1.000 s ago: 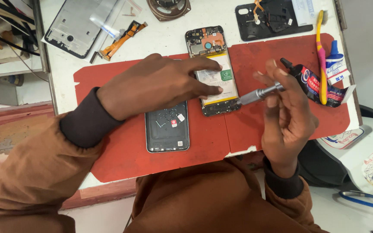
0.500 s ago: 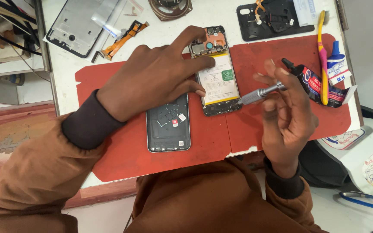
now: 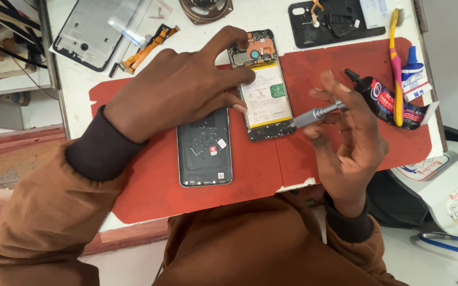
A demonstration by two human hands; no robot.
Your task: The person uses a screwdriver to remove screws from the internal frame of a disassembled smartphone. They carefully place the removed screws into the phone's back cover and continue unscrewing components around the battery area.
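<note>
1. The opened phone (image 3: 265, 87) lies face down on the red mat (image 3: 345, 153), its back cover off, a pale battery filling its middle and the circuit board showing at its far end.
2. The left hand (image 3: 186, 87) lies over the phone's left long edge, fingertips pressing on the top corner and the battery's left margin; it pins the phone flat rather than closing round it.
3. The right hand (image 3: 345, 132) hovers just right of the phone, fingers curled round a grey metal screwdriver (image 3: 316, 114) whose end points at the phone's lower right corner; whether the end touches the frame is hard to tell.
4. Just left of the phone's near end lies the removed back cover (image 3: 204, 147), inner face up, touching nothing.
5. Right of the phone, a black glue tube (image 3: 385, 100) and a pink and yellow toothbrush (image 3: 396, 69) lie near the mat's right edge.
6. Beyond the phone's far end, off the mat on the white table (image 3: 80, 90), sit a black phone frame (image 3: 327, 21), a round speaker (image 3: 206, 9), an orange flex cable (image 3: 144, 47) and a silver screen frame (image 3: 88, 34).
7. Bare mat lies open nearer than the phone, down to the mat's torn front edge.
</note>
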